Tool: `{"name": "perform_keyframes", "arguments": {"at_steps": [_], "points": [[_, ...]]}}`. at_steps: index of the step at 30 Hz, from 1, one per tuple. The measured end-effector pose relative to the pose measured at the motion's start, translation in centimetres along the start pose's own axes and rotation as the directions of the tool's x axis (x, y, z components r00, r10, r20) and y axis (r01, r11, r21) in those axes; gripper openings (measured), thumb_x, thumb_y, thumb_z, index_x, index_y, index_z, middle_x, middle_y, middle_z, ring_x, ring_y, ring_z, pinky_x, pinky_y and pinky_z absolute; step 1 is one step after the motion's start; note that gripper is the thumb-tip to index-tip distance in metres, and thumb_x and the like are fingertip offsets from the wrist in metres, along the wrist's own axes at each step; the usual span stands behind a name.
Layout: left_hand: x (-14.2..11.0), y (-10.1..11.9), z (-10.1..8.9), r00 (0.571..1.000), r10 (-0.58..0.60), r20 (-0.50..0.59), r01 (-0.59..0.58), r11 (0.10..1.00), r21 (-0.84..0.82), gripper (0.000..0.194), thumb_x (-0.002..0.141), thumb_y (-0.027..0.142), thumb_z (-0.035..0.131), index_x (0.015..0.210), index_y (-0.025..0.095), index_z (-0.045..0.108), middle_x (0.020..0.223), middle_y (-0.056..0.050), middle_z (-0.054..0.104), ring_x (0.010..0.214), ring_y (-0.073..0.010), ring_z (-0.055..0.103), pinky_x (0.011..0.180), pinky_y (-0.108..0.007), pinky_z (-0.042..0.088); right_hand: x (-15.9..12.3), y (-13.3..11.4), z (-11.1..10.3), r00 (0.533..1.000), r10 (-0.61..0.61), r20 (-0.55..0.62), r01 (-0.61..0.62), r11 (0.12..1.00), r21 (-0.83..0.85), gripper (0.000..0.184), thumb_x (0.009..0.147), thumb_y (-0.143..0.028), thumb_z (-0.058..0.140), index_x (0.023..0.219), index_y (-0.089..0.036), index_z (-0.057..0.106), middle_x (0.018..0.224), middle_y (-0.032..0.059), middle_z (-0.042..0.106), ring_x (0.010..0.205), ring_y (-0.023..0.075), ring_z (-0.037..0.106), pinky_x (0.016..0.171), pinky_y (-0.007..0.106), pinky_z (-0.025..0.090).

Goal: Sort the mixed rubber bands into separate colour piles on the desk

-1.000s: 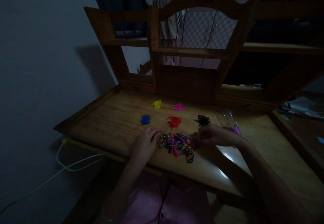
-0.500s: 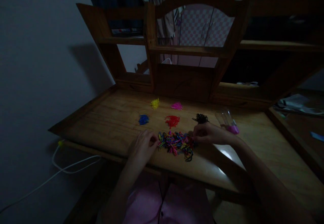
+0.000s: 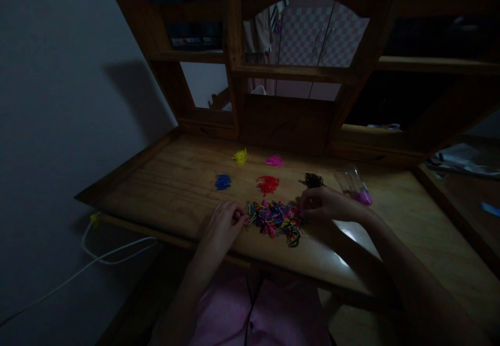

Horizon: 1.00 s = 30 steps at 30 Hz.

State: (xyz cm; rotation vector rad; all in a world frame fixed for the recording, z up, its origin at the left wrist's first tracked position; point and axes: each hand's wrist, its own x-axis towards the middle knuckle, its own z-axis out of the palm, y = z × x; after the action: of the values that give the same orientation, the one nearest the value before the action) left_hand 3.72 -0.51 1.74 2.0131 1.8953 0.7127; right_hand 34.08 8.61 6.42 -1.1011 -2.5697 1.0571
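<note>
A mixed heap of small coloured loops [image 3: 275, 218], which look like rubber bands, lies near the desk's front edge. At its left end my left hand [image 3: 224, 223] rests with thumb and forefinger drawn together against the loops. My right hand [image 3: 322, 204] pinches at the heap's right end; what sits between its fingertips is too dark and small to make out. Beyond the heap are single-colour piles: blue [image 3: 223, 182], red [image 3: 267, 184], yellow [image 3: 240, 157], pink [image 3: 274, 161] and black [image 3: 311, 180]. The black pile is just behind my right hand.
A clear bottle with a purple-pink cap [image 3: 362, 197] lies right of the black pile. The wooden desk [image 3: 156, 179] has a shelf hutch [image 3: 289, 122] along its back. A white cable [image 3: 105, 260] hangs at the left front edge by the wall.
The whole view has shifted slightly. Both hands stay at the two ends of the heap, with small finger movements among the loops. The sorted piles look the same.
</note>
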Motion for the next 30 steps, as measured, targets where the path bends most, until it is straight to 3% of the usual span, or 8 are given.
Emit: {"name": "perform_keyframes", "arguments": {"at_steps": [6,12,18,24,30], "points": [[-0.2,-0.1,0.1,0.999,0.037,-0.036,-0.038,0.999,-0.027,0.002,0.079,0.019,0.062,0.077,0.020,0.061,0.082,-0.003,0.064,0.083,-0.0203,0.059,0.078,-0.032,0.046,0.8,-1.1,1.1,0.964,-0.120,-0.237,0.111,0.992,-0.052,0.023,0.088,-0.037,0.060,0.102,-0.021,0.069,0.094,0.0050,0.065,0.069,0.0128,0.055,0.061,0.025,0.043],[-0.4,-1.0,0.1,0.998,-0.050,-0.047,0.045,0.993,-0.107,0.002,0.081,0.022,0.060,0.080,0.021,0.059,0.080,-0.002,0.066,0.079,-0.0193,0.062,0.073,-0.031,0.048,1.7,-0.6,2.5,0.958,-0.192,-0.215,0.182,0.981,-0.064,0.014,0.085,-0.028,0.064,0.095,-0.024,0.073,0.097,0.0056,0.064,0.082,0.0163,0.060,0.075,0.029,0.047],[-0.4,-1.7,-0.5,0.989,-0.034,-0.144,0.015,0.991,-0.133,0.020,0.083,0.021,0.059,0.102,0.022,0.066,0.093,-0.004,0.068,0.088,-0.0200,0.063,0.081,-0.033,0.049,1.7,-0.4,2.3,0.960,-0.125,-0.252,0.143,0.988,0.052,0.013,0.083,-0.032,0.067,0.088,-0.021,0.073,0.089,0.0041,0.067,0.073,0.0146,0.059,0.065,0.027,0.046],[-0.3,-1.2,-0.4,0.986,-0.013,-0.166,-0.013,0.987,-0.158,0.013,0.085,0.025,0.059,0.092,0.022,0.071,0.093,-0.004,0.068,0.088,-0.0196,0.063,0.082,-0.033,0.050,1.6,-1.1,2.3,0.960,-0.005,-0.280,0.039,0.993,0.114,0.024,0.085,-0.040,0.062,0.094,-0.020,0.074,0.066,0.0007,0.064,0.054,0.0106,0.049,0.049,0.024,0.033],[-0.5,-1.1,0.1,0.974,-0.048,-0.219,0.001,0.978,-0.207,0.014,0.086,0.027,0.059,0.090,0.023,0.071,0.092,-0.003,0.068,0.087,-0.0188,0.064,0.080,-0.031,0.051,2.2,-1.6,3.2,0.964,-0.066,-0.256,0.092,0.992,0.089,0.018,0.086,-0.029,0.061,0.096,-0.020,0.073,0.083,0.0039,0.071,0.066,0.0132,0.057,0.059,0.026,0.041]]}}
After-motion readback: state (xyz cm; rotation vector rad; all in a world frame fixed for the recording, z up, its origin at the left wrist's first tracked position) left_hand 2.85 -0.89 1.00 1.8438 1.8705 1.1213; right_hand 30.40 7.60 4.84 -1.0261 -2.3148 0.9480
